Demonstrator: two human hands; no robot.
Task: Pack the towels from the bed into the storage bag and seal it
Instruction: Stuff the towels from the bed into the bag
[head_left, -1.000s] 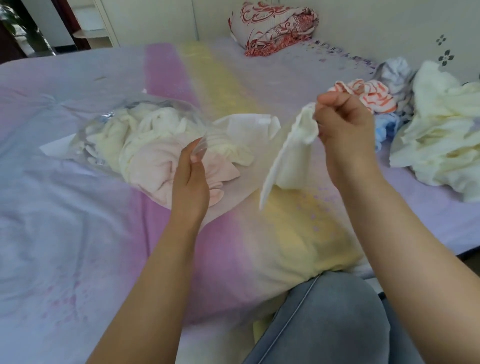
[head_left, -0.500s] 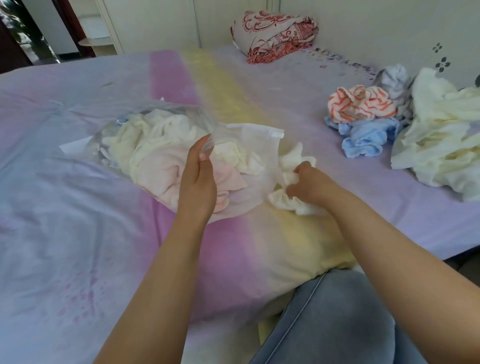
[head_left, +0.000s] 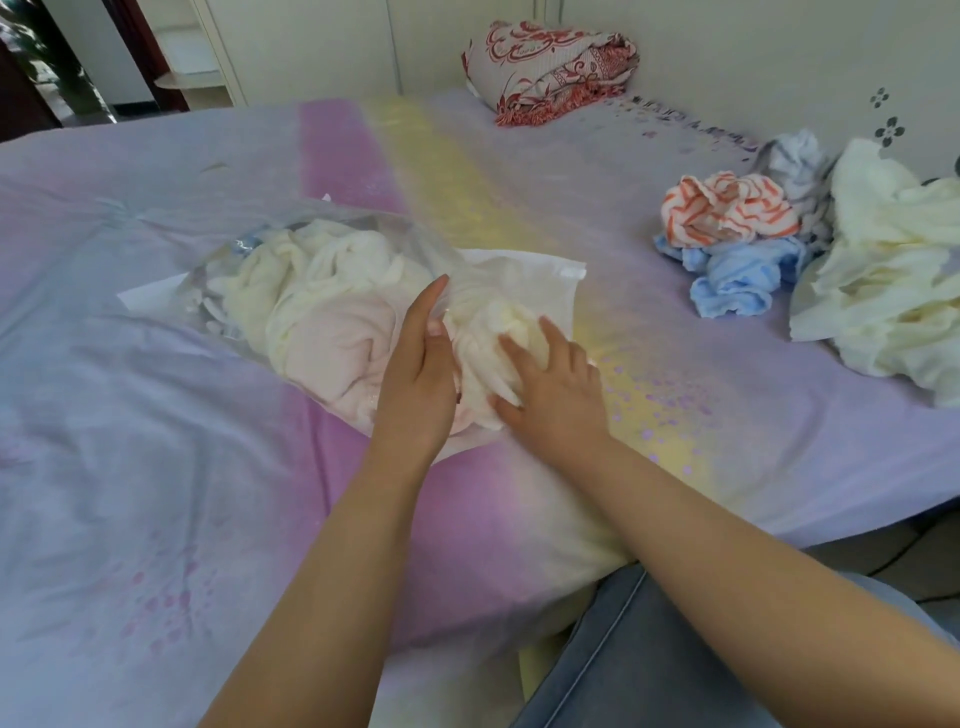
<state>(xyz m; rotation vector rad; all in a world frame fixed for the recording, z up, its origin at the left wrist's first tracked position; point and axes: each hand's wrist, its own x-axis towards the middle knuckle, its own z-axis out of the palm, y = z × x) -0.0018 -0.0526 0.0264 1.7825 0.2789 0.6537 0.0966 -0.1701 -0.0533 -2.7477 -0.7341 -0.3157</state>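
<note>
A clear storage bag lies on the bed with its mouth toward the right. Inside it are a cream towel and a pink towel. My left hand pinches the bag's upper plastic layer at the mouth and holds it up. My right hand lies with spread fingers on a small white towel and presses it into the opening. On the right of the bed lie an orange-striped towel, a blue towel, a pale grey towel and a cream heap.
A folded red-patterned blanket sits at the far end of the bed by the wall. My knee in grey jeans is at the bed's near edge. The pastel sheet spreads wide on the left.
My right hand brought the white towel down from the air to the bag's mouth and now pushes it in with flat fingers. My left hand stayed at the bag's opening.
</note>
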